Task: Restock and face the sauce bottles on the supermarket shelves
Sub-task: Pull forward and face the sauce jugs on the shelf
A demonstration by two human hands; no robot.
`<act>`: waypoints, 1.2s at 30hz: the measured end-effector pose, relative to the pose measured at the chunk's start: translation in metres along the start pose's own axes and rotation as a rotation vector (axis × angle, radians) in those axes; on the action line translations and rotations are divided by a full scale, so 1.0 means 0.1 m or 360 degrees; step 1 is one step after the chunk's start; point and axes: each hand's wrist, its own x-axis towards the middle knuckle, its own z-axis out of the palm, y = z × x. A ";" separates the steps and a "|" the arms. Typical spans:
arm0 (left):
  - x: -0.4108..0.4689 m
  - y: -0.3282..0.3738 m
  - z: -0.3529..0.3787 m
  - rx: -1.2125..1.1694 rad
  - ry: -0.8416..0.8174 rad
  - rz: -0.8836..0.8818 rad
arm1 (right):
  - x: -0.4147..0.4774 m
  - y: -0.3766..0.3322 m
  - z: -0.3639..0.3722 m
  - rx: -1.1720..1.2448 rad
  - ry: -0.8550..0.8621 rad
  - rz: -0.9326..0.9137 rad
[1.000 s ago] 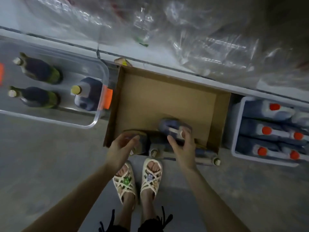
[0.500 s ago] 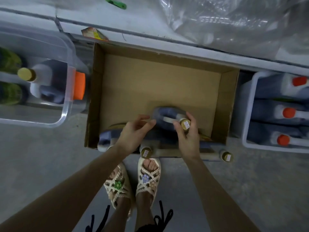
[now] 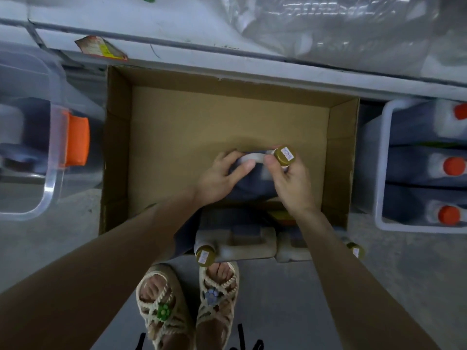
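While the left hand (image 3: 219, 178) grips the sauce jug (image 3: 252, 189) by its handle (image 3: 254, 157) and the right hand (image 3: 290, 184) pinches its neck (image 3: 272, 152), lifting looks next.

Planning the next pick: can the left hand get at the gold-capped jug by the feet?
Likely yes, once freed. The left hand grips the jug in the box, with the right hand on it too. Nothing covers the near jug, which lies beside the left forearm.

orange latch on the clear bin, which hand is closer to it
Left. The left hand grips the handle of the bottle in the cardboard box, right of the orange latch; the right hand holds its neck, farther right.
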 end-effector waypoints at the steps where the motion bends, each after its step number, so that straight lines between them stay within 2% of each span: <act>1: 0.06 -0.01 0.01 0.0045 0.0015 -0.0006 | 0.05 0.01 -0.01 -0.0013 -0.0017 0.0013; 10: 0.14 0.37 -0.07 -0.0048 0.0101 0.0025 | 0.33 -0.30 -0.19 -0.0181 -0.0023 0.0071; 17: -0.51 1.32 -0.44 0.0119 0.0130 0.0167 | -0.14 -1.34 -0.72 -0.0165 0.0084 -0.0024; 24: -1.54 2.99 -0.97 0.0141 0.0109 0.0408 | -0.83 -3.02 -1.71 -0.0215 0.0209 -0.0237; 32: -2.95 5.40 -1.55 0.0199 0.0155 0.0816 | -1.74 -5.22 -3.05 -0.0253 0.0651 -0.0576; 36: -3.52 6.30 -1.73 0.0243 0.0194 0.1031 | -2.14 -6.06 -3.59 -0.0210 0.0825 -0.0740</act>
